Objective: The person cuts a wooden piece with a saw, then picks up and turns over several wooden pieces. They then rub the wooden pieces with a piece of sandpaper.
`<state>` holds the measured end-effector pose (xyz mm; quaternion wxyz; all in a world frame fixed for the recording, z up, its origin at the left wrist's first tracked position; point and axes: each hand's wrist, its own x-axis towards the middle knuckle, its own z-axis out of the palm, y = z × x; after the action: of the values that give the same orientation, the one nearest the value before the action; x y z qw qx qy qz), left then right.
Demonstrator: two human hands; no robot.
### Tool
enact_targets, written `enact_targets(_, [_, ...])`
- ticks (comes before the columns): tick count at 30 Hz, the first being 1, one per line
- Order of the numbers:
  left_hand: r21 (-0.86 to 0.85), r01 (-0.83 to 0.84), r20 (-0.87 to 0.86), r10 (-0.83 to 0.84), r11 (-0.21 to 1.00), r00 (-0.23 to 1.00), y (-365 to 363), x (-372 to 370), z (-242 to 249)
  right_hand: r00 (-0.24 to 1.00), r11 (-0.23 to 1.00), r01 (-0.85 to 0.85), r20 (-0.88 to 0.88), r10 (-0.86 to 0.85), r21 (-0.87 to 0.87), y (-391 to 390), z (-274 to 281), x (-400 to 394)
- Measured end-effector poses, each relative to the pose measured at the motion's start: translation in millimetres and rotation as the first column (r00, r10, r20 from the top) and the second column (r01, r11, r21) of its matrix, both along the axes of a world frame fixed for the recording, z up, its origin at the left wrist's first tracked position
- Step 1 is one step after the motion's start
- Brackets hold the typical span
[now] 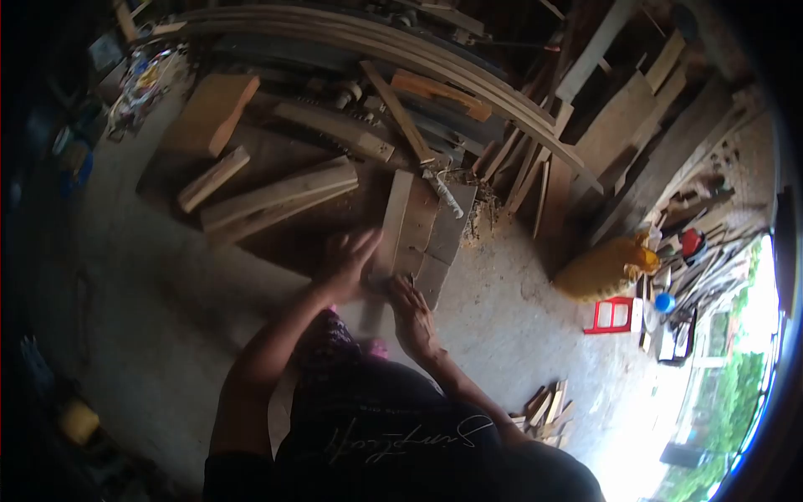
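A pale, narrow wooden board [396, 213] lies lengthwise in front of me, its near end blurred and reaching past the bench edge. At its left side is my left hand [347, 261], fingers stretched out towards the board and slightly smeared. My right hand [410, 311] is at the board's right edge, with fingers bent against it; a small dark spot shows by the fingertips, too small to name. Under and right of the board is a grey flat panel [442, 251] with seams. A whitish, rod-like piece [445, 197] lies across its far end.
Left on the low bench lie a stack of timber [280, 201], a short block [213, 178] and a wide plank [205, 113]. Long strips [351, 33] span the back. To the right are leaning boards [619, 125], a yellow sack [606, 268], a red stool [613, 315] and wood offcuts [548, 407].
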<state>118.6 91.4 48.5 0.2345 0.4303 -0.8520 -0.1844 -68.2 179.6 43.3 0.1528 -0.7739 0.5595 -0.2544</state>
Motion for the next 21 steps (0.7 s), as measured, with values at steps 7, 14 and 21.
enact_targets(7, [0.013, -0.428, -0.434, 0.39, 0.904, 0.812, 68.2, -16.1, -13.5, 0.953, 0.957, 0.203, 0.184, -0.242, 0.209, 77.3, 12.5, -98.0])
enact_targets(14, [0.82, -0.177, -0.483, 0.824, 0.545, 0.298, 130.0, -36.5, -30.3, 0.921, 0.914, 0.212, 0.24, -0.305, 0.347, 100.2, 14.1, -103.5])
enact_targets(21, [0.706, -0.198, -0.601, 0.723, 0.68, 0.342, 121.2, -26.6, -41.4, 0.949, 0.988, 0.11, 0.283, -0.137, 0.106, 90.1, 16.3, -72.0])
